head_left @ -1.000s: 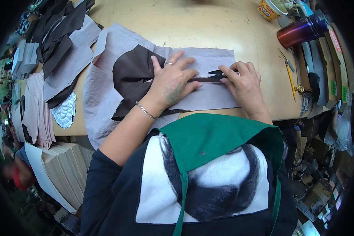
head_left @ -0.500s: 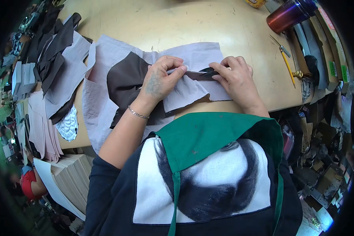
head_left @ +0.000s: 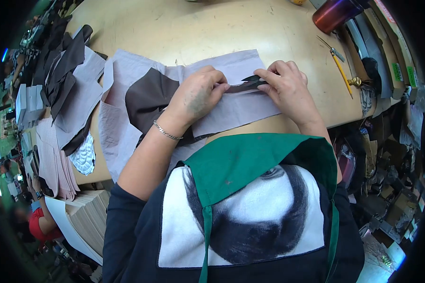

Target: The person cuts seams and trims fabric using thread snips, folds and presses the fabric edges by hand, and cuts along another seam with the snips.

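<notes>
A grey-lilac fabric piece lies on the table under my hands, joined by a narrow dark strip stretched between them. My left hand pinches the strip's left part, thumb against bent fingers. At the other end, my right hand is closed on the dark strip with thumb and fingertips. Small dark pointed edges stick out beside the right fingertips; whether they are folded cloth or a small tool I cannot tell. A bunched dark brown fabric rests left of my left hand, over more grey-lilac cloth.
Dark and grey cut pieces pile at the left, near pink ribbed fabric. On the right lie a yellow pencil, a pointed tool and a red-purple tumbler. A person in red is at the far left.
My left hand has slid slightly right along the strip and turned. The grey-lilac cloth's lower edge now lies flatter. The view has shifted a little.
</notes>
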Action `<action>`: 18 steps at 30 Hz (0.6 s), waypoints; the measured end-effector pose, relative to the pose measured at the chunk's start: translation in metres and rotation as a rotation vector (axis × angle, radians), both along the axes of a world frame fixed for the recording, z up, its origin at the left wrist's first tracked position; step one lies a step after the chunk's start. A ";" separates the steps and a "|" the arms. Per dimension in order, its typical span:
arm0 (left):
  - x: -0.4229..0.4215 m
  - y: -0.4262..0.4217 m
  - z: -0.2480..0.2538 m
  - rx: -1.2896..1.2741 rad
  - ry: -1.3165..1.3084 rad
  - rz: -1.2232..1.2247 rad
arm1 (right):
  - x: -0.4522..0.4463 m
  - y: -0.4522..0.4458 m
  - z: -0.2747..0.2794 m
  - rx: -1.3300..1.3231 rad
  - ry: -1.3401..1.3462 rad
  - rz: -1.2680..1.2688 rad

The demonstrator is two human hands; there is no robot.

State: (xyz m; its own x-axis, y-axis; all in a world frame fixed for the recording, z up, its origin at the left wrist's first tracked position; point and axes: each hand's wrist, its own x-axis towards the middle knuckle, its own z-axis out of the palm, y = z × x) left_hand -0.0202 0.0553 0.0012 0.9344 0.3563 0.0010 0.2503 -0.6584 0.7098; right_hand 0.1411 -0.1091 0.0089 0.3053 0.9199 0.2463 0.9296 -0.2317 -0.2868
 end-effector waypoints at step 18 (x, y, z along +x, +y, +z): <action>-0.004 -0.006 0.002 -0.024 -0.083 0.085 | -0.004 0.019 0.012 -0.112 0.096 0.086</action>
State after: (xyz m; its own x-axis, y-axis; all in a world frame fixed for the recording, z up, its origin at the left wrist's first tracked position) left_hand -0.0238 0.0493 0.0029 0.8978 0.4352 0.0678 0.2441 -0.6199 0.7458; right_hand 0.1375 -0.0904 0.0213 0.2414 0.9637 0.1145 0.9170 -0.1879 -0.3519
